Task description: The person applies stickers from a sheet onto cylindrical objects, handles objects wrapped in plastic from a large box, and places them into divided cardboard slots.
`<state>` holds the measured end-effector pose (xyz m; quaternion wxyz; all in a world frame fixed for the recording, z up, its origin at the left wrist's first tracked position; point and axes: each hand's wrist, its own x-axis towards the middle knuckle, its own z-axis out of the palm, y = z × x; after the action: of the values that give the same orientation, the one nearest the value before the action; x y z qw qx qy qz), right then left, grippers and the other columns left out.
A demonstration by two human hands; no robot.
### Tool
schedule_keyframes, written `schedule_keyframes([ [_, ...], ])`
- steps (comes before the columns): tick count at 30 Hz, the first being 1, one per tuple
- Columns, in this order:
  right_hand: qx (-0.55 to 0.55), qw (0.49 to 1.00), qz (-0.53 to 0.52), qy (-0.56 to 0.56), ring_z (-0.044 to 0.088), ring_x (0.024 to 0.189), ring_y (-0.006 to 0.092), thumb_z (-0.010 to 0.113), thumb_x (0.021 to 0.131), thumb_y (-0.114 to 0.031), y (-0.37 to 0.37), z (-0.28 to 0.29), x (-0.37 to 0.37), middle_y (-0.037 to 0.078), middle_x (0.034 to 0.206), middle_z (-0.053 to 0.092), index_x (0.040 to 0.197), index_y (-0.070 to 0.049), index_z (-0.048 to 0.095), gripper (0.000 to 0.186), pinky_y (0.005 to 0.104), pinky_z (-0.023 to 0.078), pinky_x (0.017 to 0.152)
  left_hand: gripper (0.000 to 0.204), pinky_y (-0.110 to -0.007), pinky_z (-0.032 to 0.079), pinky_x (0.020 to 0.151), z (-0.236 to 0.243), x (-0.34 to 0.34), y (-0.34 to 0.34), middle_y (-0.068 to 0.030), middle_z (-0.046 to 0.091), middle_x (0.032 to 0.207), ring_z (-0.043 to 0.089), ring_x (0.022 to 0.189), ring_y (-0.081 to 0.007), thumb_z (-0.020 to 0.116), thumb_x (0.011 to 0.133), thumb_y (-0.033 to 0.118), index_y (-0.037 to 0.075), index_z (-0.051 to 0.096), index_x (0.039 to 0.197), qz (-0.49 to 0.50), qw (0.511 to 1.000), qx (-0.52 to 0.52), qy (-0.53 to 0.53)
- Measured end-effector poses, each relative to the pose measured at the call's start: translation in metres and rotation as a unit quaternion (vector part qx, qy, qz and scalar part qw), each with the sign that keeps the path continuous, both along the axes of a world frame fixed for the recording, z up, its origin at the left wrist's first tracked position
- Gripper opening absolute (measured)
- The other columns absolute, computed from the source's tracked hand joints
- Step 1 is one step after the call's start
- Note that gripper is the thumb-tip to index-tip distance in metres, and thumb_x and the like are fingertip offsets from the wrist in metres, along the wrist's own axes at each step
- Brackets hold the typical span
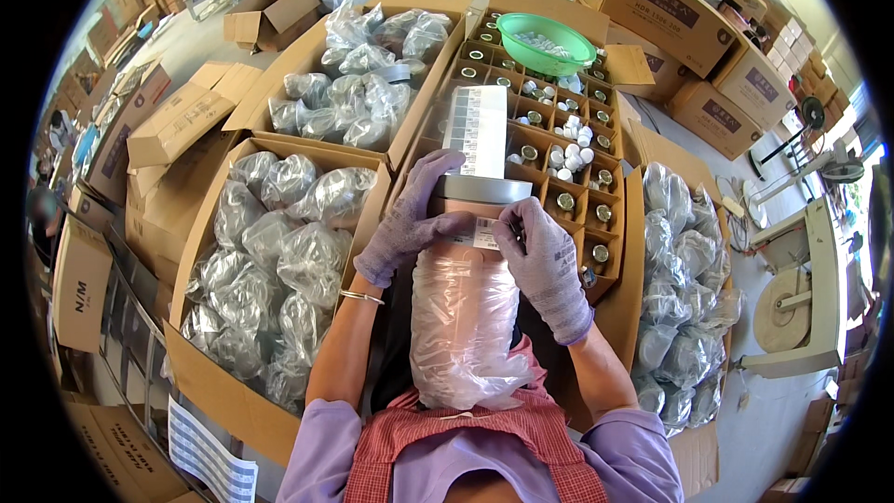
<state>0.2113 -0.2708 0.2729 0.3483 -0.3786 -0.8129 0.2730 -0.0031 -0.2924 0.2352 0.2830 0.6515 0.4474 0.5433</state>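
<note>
Against my apron stands a wide cylindrical jar with a flat grey lid. A crumpled clear plastic bag covers its lower part. My left hand, in a grey-purple glove, is closed round the jar's left side just below the lid. My gloved right hand is closed, with thumb and fingertips together at the right edge of a small white label on the jar. Just beyond the lid, a sheet of printed stickers lies over the divided carton.
The divided carton holds bottles and loose white caps; a green basin rests at its far end. Bagged jars fill cartons at near left, far left and right. A fan stands farther right.
</note>
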Motion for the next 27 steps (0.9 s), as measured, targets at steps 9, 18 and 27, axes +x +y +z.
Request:
schedule_keyframes([
  [9,0.023,0.995,0.084,-0.048,0.054,0.117,0.0367,0.083,0.072,-0.044,0.062,-0.017,0.020,0.026,0.128,0.053,0.139,0.003,0.037,0.094,0.0417,0.045,0.099,0.084,-0.040,0.031,0.113,-0.002,-0.016,0.001,-0.0192,0.044,0.144,0.038,0.137,-0.0331,0.076,0.079,0.041,0.005,0.039,0.145,0.037,0.985,0.038,0.164],
  [18,0.033,0.986,-0.083,-0.138,0.064,0.094,0.0460,0.080,0.068,-0.056,0.014,-0.005,0.003,0.031,0.123,0.044,0.143,0.001,0.029,0.106,0.0480,0.056,0.074,0.106,-0.039,0.026,0.117,0.008,-0.015,-0.001,-0.0182,0.028,0.154,0.028,0.143,-0.0297,0.083,0.074,0.032,0.005,0.017,0.153,-0.021,0.976,-0.051,0.211],
  [27,0.032,0.998,0.055,0.010,0.057,0.083,0.0306,0.086,0.069,-0.029,0.049,-0.019,0.025,0.013,0.102,0.052,0.120,-0.008,0.052,0.065,0.0379,0.050,0.076,0.084,-0.038,0.028,0.115,0.004,-0.034,-0.006,-0.0120,0.031,0.154,0.028,0.143,-0.0221,0.073,0.085,0.018,0.007,0.023,0.152,-0.086,0.980,-0.096,0.151],
])
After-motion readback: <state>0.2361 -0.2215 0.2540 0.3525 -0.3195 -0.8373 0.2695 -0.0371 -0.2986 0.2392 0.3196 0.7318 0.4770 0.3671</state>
